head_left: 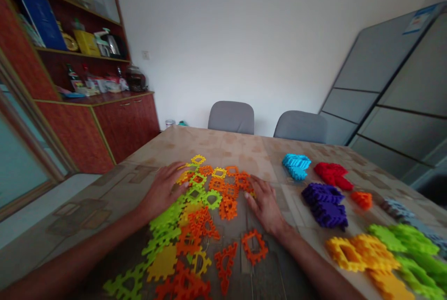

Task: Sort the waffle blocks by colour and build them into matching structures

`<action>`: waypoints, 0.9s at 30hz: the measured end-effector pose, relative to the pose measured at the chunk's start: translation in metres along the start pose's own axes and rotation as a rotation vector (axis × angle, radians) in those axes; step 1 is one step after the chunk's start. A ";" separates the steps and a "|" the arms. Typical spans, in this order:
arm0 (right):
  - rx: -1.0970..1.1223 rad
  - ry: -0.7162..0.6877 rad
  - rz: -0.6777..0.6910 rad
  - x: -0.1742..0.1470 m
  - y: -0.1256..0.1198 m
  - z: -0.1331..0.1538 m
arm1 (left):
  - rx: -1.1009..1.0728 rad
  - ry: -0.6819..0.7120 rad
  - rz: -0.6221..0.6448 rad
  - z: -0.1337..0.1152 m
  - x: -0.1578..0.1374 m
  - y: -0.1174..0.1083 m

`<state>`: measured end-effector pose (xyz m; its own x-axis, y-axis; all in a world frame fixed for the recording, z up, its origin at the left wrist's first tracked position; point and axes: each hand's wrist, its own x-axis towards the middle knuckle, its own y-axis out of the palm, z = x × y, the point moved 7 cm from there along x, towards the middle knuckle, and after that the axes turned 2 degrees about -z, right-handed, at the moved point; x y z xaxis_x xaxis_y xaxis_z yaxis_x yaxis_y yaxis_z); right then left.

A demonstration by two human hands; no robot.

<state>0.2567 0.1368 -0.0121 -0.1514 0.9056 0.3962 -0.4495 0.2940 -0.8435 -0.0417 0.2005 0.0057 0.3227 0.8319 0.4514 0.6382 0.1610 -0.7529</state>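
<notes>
Bottom centre of the frame, nearest me: loose toothed pieces point(188, 244) on the bench point(258, 147), heaped and overlapping. Handling, best guess: thin plastic, very light, stiff with a bit of flex, not fragile. Faces look smooth, so they may skid; teeth could snag and drag neighbours. Take hold by pinching opposite outer edges, or through a cutout. Solid ones like the yellow plate point(162, 263) probably want an edge lifted first.

Looks: flat, bright, square-notched rims, many with window cutouts. Orange square ring point(245, 246) lies alone, right of an orange triangle point(225, 274). Lime pieces point(167, 216) run up the heap's left side; orange window pieces point(230, 191) mass at its upper right.

Bottom right: yellow-orange stack point(375, 251), lime stack point(415, 239) beside it.

Centre: left hand point(162, 190) and right hand point(264, 204) well apart, heap between them, palms down, fingers spread. Left is over yellow and lime at the heap's upper left; right is at its right edge by orange. Neither looks clamped on anything; fingertip contact, can't tell.

Right, further back: purple stack point(326, 207), red stack point(333, 175), cyan stack point(296, 165).

Beyond the bench: two grey chairs point(231, 116), then white wall point(258, 35).
</notes>
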 end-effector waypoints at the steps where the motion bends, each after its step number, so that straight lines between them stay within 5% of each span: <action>1: -0.010 0.032 -0.007 0.010 0.000 -0.010 | -0.003 -0.017 0.016 0.008 0.016 0.001; 6: -0.011 0.085 0.024 0.032 0.015 -0.036 | -0.087 -0.084 0.160 0.035 0.081 0.022; 10: 0.034 0.013 0.073 0.032 0.024 -0.033 | -0.185 -0.058 0.297 0.030 0.101 0.048; 19: 0.293 -0.052 0.095 0.032 0.023 -0.022 | -0.313 0.011 0.412 0.003 0.081 0.068; 27: 0.598 0.013 0.142 0.016 0.013 -0.017 | -0.408 0.040 0.467 -0.022 0.055 0.043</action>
<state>0.2634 0.1599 -0.0227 -0.2365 0.9282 0.2871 -0.8424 -0.0487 -0.5367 0.0187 0.2408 0.0090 0.6531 0.7438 0.1421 0.6367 -0.4378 -0.6348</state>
